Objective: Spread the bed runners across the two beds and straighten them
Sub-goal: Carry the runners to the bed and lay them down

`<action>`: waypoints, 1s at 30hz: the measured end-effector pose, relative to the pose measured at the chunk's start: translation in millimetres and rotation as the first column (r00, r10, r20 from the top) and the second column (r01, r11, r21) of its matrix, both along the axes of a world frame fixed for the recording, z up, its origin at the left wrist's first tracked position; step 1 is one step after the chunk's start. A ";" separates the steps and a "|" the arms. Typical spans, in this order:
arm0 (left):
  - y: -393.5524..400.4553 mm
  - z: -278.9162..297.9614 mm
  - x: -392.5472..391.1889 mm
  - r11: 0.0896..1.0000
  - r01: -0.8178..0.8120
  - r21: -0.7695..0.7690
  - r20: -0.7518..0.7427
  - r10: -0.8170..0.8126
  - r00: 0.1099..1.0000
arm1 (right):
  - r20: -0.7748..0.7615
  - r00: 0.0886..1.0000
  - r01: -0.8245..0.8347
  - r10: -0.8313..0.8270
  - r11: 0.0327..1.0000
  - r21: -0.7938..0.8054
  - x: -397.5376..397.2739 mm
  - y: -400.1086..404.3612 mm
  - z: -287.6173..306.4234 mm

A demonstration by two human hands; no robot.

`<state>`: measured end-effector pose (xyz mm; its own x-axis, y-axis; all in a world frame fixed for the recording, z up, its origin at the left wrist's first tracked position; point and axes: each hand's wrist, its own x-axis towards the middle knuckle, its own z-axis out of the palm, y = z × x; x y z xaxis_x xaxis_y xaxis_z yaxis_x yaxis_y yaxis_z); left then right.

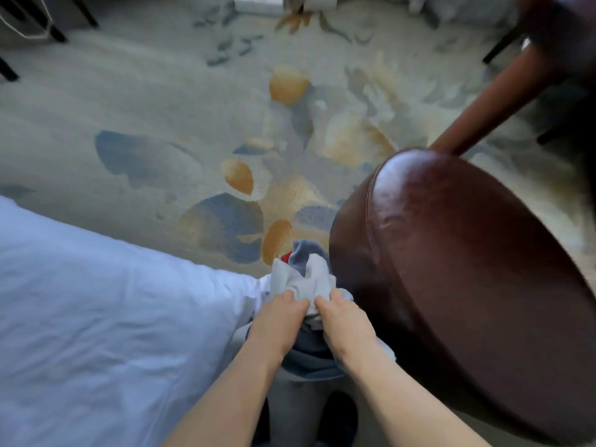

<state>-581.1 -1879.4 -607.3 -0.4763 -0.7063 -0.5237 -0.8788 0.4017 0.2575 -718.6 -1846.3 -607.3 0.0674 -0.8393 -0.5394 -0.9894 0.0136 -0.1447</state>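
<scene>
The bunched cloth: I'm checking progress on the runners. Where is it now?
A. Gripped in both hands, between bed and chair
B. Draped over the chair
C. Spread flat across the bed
A: the left hand and right hand both grip the bunched cloth between the white bed and brown chair.

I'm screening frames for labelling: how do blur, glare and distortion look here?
Head view: wide-angle bending curves the white bed edge; glare streaks the brown leather chair; carpet and far edges are motion-soft; both hands, left hand and right hand, gripping the bunched grey-white cloth, stay fairly sharp.
</scene>
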 end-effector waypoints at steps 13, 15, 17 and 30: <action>-37.6 221.5 31.6 0.960 0.006 -0.281 -0.120 -0.042 0.992 | 0.155 0.985 0.120 -0.080 0.955 -0.271 35.0 -16.9 187.8; -31.8 244.4 43.8 0.950 -0.021 -0.310 -0.145 -0.026 0.989 | 0.191 0.978 0.151 -0.085 0.919 -0.364 50.3 -19.3 205.9; -20.4 265.1 59.4 0.940 -0.071 -0.333 -0.162 0.017 0.987 | 0.225 0.973 0.146 -0.057 0.903 -0.404 64.3 -20.0 224.4; 118.0 372.4 217.8 0.643 -0.543 -0.540 -0.222 0.514 0.829 | 0.208 0.812 -0.382 0.546 0.765 -0.518 221.8 21.0 352.3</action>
<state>-363.2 -1761.4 -235.0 0.0595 -0.9963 0.0623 -0.9811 -0.0468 0.1875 -496.9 -1825.3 -255.0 0.6138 -0.7895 0.0011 -0.7442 -0.5791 -0.3330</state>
